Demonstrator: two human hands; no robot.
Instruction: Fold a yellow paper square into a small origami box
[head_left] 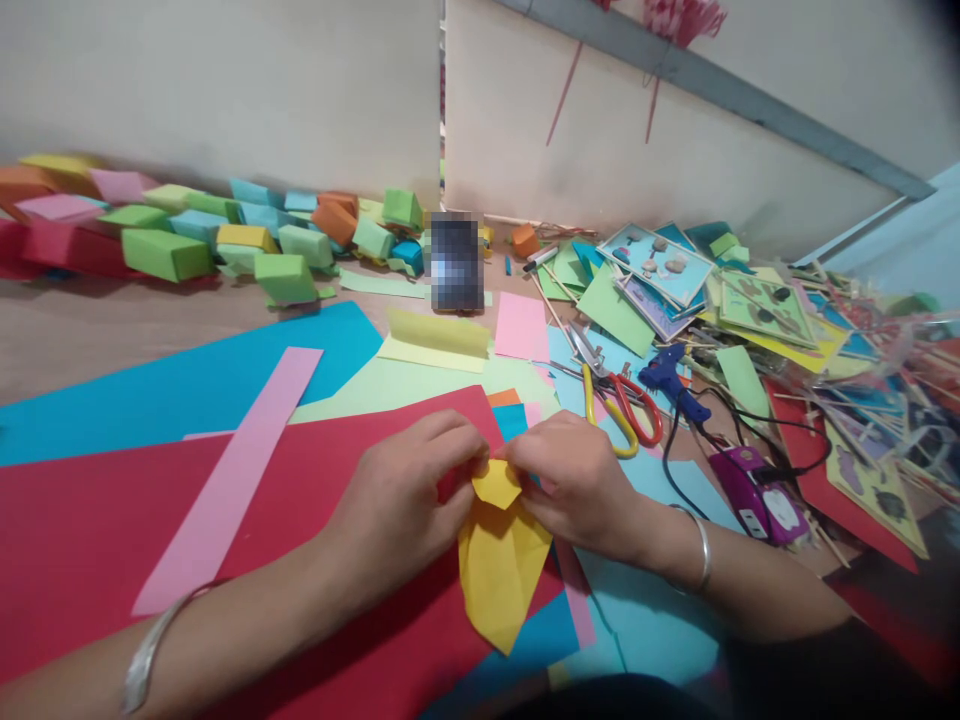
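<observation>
Low in the middle of the frame, the left hand (pixel 409 505) and the right hand (pixel 577 480) each pinch the top corner of the yellow paper (pixel 501 575) tight between thumb and fingers, and the paper lies on the red sheet (pixel 90 520), already folded long and pointy but probably not finished.

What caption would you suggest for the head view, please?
Left hand and right hand pinch a folded yellow paper above a red sheet, scissors nearby.
</observation>
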